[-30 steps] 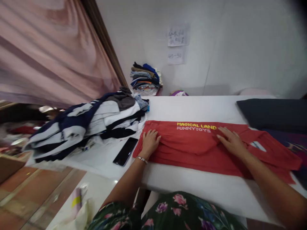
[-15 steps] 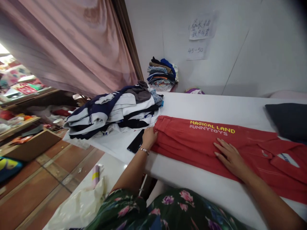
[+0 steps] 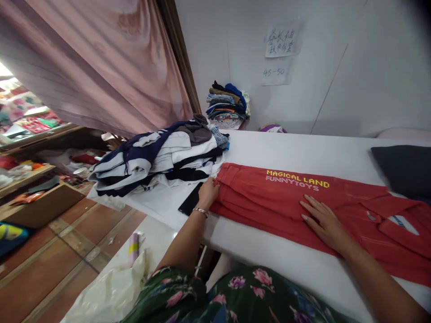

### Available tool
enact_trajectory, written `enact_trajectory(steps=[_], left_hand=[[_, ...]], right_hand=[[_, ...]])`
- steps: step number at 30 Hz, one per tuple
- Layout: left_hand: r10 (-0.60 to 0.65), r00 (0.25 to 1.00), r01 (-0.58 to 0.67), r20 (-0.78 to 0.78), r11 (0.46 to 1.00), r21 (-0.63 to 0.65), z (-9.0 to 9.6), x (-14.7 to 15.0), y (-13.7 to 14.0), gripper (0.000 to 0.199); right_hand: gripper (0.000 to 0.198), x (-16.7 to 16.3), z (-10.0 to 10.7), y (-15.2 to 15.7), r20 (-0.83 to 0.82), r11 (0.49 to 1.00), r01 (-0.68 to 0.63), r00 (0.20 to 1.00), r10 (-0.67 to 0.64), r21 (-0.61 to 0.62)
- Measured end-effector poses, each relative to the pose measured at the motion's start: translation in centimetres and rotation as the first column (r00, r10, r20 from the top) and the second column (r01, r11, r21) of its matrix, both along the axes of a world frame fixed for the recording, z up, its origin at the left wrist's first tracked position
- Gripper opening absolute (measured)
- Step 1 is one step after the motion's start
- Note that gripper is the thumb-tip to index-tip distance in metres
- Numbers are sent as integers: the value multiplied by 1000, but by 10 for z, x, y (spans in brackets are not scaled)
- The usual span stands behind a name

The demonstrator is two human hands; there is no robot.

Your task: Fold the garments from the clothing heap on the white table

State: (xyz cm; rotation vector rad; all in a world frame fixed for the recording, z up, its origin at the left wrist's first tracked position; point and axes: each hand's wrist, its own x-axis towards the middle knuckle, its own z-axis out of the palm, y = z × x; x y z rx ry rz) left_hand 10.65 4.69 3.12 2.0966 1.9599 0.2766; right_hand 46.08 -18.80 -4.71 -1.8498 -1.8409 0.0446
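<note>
The far right end of the red shirt [image 3: 256,199] runs out of my view, well beyond the right hand [image 3: 323,220], and the phone [image 3: 190,200] just beside the left fingers is partly covered by the left hand [image 3: 208,194]. In the heap of clothes [image 3: 156,154] past those fingers, I can't make out separate garments. The shirt is soft cloth, stretched lengthwise between and beyond both hands on the smooth white table [image 3: 303,148], rippled near the left fingers; blocky yellow letters above pale outlined ones sit between the hands, farther off than the right fingertips. A dark, flat cloth [image 3: 404,170] lies beyond the right hand, farther right. The right fingers are spread slightly and rest flat on the shirt. The left fingers bend in at its hem, touching it; whether they pinch the cloth, I can't tell.
</note>
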Motion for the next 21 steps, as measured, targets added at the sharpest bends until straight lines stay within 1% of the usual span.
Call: enact_trajectory(steps=[4, 7, 10, 12, 17, 21], left_hand=[[-19, 999, 18, -35, 1000, -14, -1, -1, 2, 25], [-53, 997, 54, -53, 998, 18, 3, -1, 6, 23], [-72, 995, 76, -65, 994, 72, 8, 2, 13, 33], [-80, 994, 85, -70, 993, 78, 10, 6, 21, 40], [-123, 988, 124, -91, 992, 3, 10, 24, 42, 62], [-139, 984, 137, -110, 990, -21, 9, 35, 50, 71]], right_hand=[[51, -2, 3, -1, -14, 1000, 0, 1000, 0, -5], [52, -3, 3, 0, -14, 1000, 4, 1000, -4, -2], [51, -3, 3, 0, -13, 1000, 8, 1000, -8, -3], [51, -3, 2, 1, -14, 1000, 10, 1000, -10, 1], [50, -5, 3, 2, -2, 1000, 24, 1000, -24, 9], [47, -10, 11, 3, 4, 999, 35, 999, -35, -23]])
